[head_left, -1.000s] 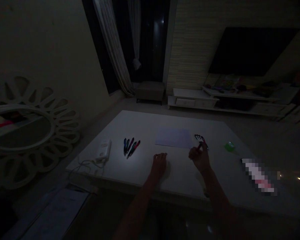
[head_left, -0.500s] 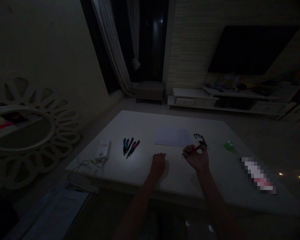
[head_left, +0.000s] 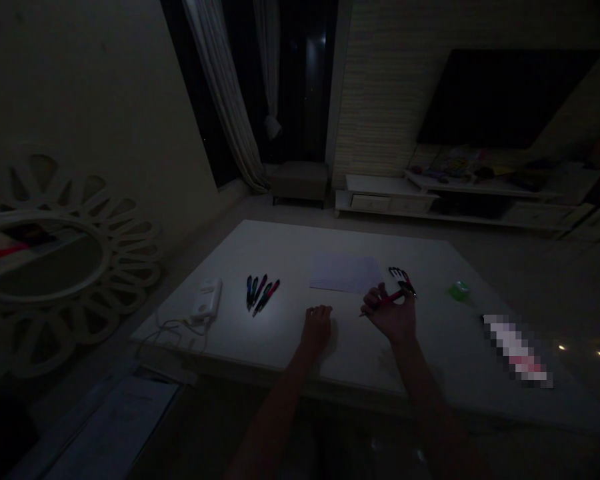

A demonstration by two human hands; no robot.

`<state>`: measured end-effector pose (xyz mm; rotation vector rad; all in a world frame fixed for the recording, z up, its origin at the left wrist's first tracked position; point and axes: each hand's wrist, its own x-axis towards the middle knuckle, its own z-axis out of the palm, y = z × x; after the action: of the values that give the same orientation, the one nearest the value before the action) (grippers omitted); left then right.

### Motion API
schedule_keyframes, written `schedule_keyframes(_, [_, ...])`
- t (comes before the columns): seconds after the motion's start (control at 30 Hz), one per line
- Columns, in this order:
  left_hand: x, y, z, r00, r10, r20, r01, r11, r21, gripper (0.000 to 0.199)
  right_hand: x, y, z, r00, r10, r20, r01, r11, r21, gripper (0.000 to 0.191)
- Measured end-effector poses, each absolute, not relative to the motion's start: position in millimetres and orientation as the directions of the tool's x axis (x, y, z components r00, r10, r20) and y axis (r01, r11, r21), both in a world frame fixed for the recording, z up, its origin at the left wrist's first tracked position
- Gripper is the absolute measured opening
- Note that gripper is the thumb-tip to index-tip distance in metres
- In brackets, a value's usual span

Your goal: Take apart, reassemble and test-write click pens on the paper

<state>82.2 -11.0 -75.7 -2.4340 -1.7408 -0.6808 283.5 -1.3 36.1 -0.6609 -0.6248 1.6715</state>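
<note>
My right hand point(head_left: 391, 317) is raised over the white table point(head_left: 275, 247), its fingers closed around a dark pen with a red part point(head_left: 393, 297). The pen's tip points left. My left hand point(head_left: 317, 325) rests on the table with loosely bent fingers and holds nothing that I can see. Beyond the hands lies a sheet of paper point(head_left: 343, 273). Several pens with blue, purple, green and red parts point(head_left: 263, 293) lie side by side left of my left hand. Just past the right hand are several white-and-black pens point(head_left: 397, 274), partly hidden by it.
A white power strip point(head_left: 207, 300) with a cable point(head_left: 173, 325) lies at the table's left. To the right are a small green object point(head_left: 459, 291) and a blurred-out flat item point(head_left: 516, 350). The room is dim; a TV cabinet point(head_left: 380, 193) stands beyond.
My right hand has shifted slightly left with the pen, and the pen's tip has moved left with it. The left hand has stayed in place.
</note>
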Motion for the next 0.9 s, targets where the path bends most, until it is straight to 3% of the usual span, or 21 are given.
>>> schedule_keyframes(0.13, [82.4,-11.0,-76.5,0.267,0.875,0.403,0.918,-0.358,0.169,0.030,282.4,-2.5,38.7,-0.252,0.964,-0.090,-0.817,-0.262,-0.513,0.046])
schedule_keyframes(0.23, [82.2,-11.3,-74.5,0.263,0.881,0.394,0.922,-0.350,0.167,0.029,281.2,-2.7,38.9,-0.282,0.956,-0.076,-0.852,-0.286,-0.439,0.041])
schedule_keyframes(0.53, [83.0,-12.5,-70.4,0.262,0.892,0.368,0.926,-0.340,0.164,0.027,276.0,-6.3,42.8,-0.301,0.951,-0.076,-0.819,-0.299,-0.490,0.044])
schedule_keyframes(0.9, [83.2,-11.9,-70.6,0.259,0.894,0.366,0.927,-0.336,0.164,0.027,273.4,-4.2,39.6,-0.308,0.950,-0.060,-0.854,-0.303,-0.423,0.049])
